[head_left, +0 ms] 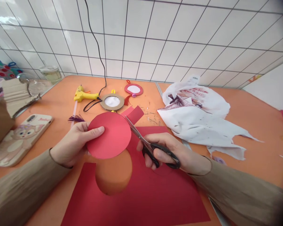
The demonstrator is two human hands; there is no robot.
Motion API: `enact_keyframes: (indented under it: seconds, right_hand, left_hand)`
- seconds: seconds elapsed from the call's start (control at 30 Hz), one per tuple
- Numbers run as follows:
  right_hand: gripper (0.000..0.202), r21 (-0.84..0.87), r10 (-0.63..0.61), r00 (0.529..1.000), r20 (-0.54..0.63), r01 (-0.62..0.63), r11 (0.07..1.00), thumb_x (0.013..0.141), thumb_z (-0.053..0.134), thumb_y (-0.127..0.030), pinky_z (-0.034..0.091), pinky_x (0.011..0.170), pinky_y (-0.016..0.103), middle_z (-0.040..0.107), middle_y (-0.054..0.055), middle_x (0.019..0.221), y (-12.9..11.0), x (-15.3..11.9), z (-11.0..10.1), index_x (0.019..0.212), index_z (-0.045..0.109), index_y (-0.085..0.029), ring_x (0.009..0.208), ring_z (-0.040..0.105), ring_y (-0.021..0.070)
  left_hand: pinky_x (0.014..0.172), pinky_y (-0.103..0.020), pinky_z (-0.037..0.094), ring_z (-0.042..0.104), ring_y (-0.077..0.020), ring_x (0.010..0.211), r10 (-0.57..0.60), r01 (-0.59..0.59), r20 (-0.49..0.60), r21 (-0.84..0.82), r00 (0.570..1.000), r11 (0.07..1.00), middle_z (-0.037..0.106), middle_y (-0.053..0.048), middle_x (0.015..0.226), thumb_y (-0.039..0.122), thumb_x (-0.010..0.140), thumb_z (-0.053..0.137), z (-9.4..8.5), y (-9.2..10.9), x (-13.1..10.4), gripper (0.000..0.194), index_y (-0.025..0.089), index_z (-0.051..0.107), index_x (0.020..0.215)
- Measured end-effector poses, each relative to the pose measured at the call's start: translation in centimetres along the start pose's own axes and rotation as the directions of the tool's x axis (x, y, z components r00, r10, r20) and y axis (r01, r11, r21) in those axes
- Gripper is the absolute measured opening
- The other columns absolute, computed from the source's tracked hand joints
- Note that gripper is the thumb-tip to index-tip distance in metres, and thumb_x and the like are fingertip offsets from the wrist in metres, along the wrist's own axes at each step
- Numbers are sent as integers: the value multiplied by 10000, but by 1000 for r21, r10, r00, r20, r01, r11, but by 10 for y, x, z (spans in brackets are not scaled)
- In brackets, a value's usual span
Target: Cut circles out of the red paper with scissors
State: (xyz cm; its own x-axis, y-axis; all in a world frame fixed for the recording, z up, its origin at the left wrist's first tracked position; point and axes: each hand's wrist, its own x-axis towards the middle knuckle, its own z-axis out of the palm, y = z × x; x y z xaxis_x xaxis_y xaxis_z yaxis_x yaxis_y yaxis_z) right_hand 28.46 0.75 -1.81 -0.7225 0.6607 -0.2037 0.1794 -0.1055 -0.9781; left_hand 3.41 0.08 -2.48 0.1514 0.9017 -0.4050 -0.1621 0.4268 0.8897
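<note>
Left hand (pixel 76 138): clamped on the red disc (pixel 113 136), thumb flat on the upper face by the left rim, fingers tucked beneath.
Right hand (pixel 172 149): wrapped round the scissors (pixel 145 142), fingers in the black handles; the two hands are apart, with the disc and blades between them.
Red disc: up in front of the person, over the far left part of the red sheet (pixel 160 201), broad face showing; the left hand is the nearer one, right on it.
Scissors: here's the line that counts, long axis slanting from the handles at near right to the tips at far left, blades meeting the disc's upper right rim. Whether they bite paper there, can't tell.
Red strip (pixel 136 115): just beyond the blades, angling away to the right; any join to the disc is unclear.
Red sheet: flat on the orange counter (pixel 254 110), a rounded opening just below the disc.
Far side: yellow glue gun (pixel 87 95) at left, then the cardboard ring (pixel 104 105) and smaller red ring (pixel 139 89), with the white plastic bag (pixel 191 119) off to the right.
</note>
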Motion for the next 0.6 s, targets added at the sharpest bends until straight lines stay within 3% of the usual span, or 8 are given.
enact_keyframes:
  seconds: [0.23, 0.6]
  right_hand:
    - [559, -55, -15, 999, -31, 13, 998, 695, 554, -614, 453, 537, 243, 580, 41, 634, 2, 1, -1, 898, 529, -94, 543, 534, 118]
    - [525, -45, -16, 999, -28, 15, 999, 710, 565, -580, 452, 532, 237, 574, 36, 628, 4, 0, -1, 907, 535, -94, 539, 530, 114]
  left_hand:
    - [287, -124, 300, 432, -48, 305, -36, 40, 65, -67, 997, 997, 584, -13, 400, 236, 698, 678, 5, 3, -4, 178, 124, 674, 560]
    - [282, -105, 304, 463, -49, 305, -65, 74, 79, -107, 995, 992, 598, -18, 403, 218, 711, 669, 6, 0, -3, 174, 118, 674, 568]
